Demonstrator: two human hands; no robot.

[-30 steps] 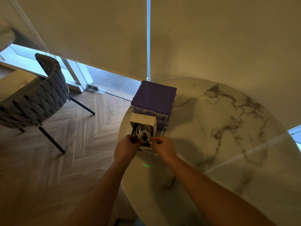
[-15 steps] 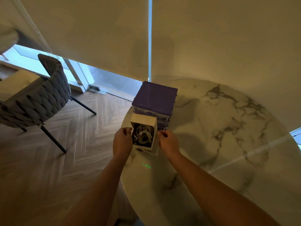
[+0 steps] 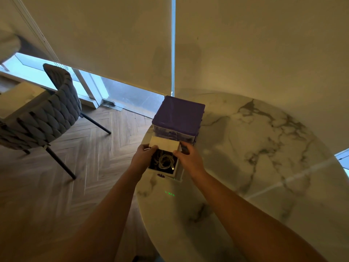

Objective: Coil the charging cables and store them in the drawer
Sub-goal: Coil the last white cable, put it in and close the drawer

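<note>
Both forearms extend forward. Left hand [image 3: 143, 154] and right hand [image 3: 189, 157] face each other, fingers curled in a grip.

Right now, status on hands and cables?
Left hand and right hand grip drawer sides. Coiled cables inside drawer. Nothing blocking.

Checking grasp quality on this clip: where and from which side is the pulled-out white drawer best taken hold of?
By its two long side walls, one hand on each, coming from the front. The drawer sticks out of the purple organizer toward the person, so both sides are exposed. The left hand and right hand already grip them near the back; the open top holds the coiled cables.
</note>
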